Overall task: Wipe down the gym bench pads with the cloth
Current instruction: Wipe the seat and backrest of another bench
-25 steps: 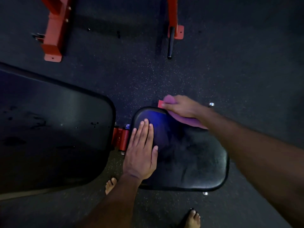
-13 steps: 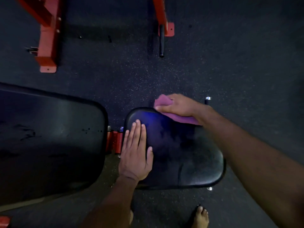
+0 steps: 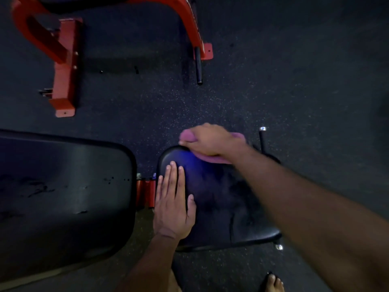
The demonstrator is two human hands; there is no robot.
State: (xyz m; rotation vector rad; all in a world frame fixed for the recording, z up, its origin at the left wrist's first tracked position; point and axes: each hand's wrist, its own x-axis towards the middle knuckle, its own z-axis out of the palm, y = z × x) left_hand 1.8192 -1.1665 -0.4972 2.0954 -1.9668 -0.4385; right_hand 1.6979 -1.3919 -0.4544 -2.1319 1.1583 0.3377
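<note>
- On the small seat pad [image 3: 221, 199], your left hand [image 3: 171, 209] lay flat w/ fingers straight and close together, palm down along the pad's left edge, thumb out to the side.
- Your right hand [image 3: 207, 141] was at the pad's far edge, fingers curled over the purple cloth [image 3: 210, 160], pressing it onto the pad. Bit blurry there tbh, so can't tell exactly how the fingertips sat.
- Cloth stuck out on both sides of that hand: one bunch past the fingertips at the far-left corner, the rest under the palm and out by the wrist.
- The big back pad [image 3: 63, 192] sat just left of the seat pad, not touching it, w/ a red bracket [image 3: 145, 193] btwn them. Dark specks and smudges on its surface.
- Red frame legs [image 3: 63, 66] stood on the speckled floor [image 3: 294, 70] further out, well apart from both pads.
- One bare foot [image 3: 273, 283] showed at the bottom edge, right of the seat pad.
</note>
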